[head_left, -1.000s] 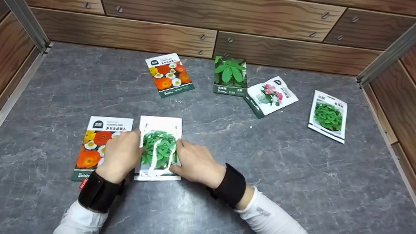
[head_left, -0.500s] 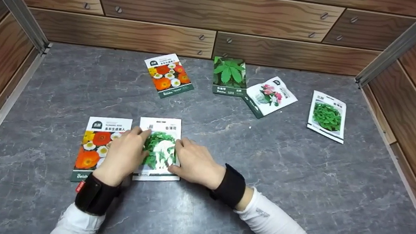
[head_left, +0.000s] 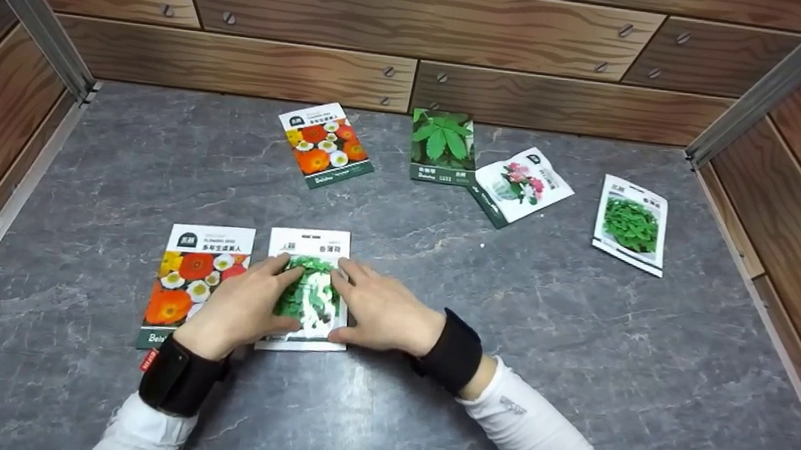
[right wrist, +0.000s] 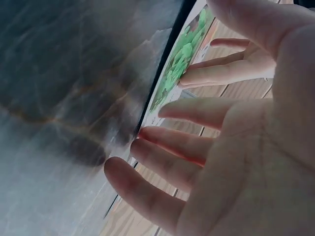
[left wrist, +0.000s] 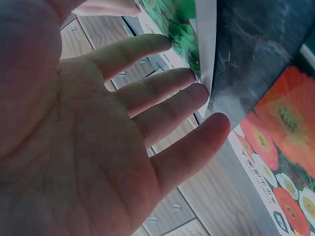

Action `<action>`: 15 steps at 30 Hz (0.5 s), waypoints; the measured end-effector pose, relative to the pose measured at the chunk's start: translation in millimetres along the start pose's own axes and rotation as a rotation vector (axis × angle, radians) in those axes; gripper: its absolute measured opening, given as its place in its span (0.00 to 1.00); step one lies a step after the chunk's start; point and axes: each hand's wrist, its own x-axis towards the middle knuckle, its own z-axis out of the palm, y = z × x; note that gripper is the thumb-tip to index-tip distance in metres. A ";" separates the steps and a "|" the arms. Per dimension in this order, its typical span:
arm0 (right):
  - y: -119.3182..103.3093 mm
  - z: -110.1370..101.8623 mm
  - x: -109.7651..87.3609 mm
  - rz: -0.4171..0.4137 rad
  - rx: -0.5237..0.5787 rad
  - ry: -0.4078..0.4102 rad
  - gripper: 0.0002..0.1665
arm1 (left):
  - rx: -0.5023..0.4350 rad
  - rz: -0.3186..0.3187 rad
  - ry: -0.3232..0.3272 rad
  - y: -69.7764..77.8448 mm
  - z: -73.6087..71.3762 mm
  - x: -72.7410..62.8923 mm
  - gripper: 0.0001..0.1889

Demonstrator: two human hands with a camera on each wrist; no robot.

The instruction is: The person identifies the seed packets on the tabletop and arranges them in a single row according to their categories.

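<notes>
A white seed packet with a green leafy plant picture (head_left: 310, 304) lies flat on the grey table at front centre. Along its left side rests my left hand (head_left: 245, 306), fingers extended, fingertips on the packet. My right hand (head_left: 387, 311) touches the opposite edge with fingers spread and fairly straight, as the right wrist view also shows. Just left of it lies an orange-and-white flower seed packet (head_left: 196, 276), its right side partly hidden beneath my left hand and wrist. Glare whitens the leafy picture.
Toward the back lie another orange flower packet (head_left: 325, 146), a green leaf packet (head_left: 444, 145) and a pink flower packet (head_left: 523, 186) touching it. A second leafy packet (head_left: 630, 225) lies at right. A wood-patterned wall (head_left: 312, 72) closes the far side.
My left hand has opened out from a more curled pose, its fingers spreading over the leafy packet. My right hand's fingers have straightened a little. The packet lies flatter, its top print now visible.
</notes>
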 end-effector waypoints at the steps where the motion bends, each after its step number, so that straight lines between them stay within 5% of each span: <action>1: 0.1 0.4 0.0 0.000 -0.006 -0.002 0.55 | 0.002 -0.001 -0.002 0.4 -0.1 0.1 0.40; 15: -2.7 3.7 1.2 0.011 -0.023 -0.030 0.58 | -0.015 0.016 -0.057 -7.7 -3.2 -7.5 0.48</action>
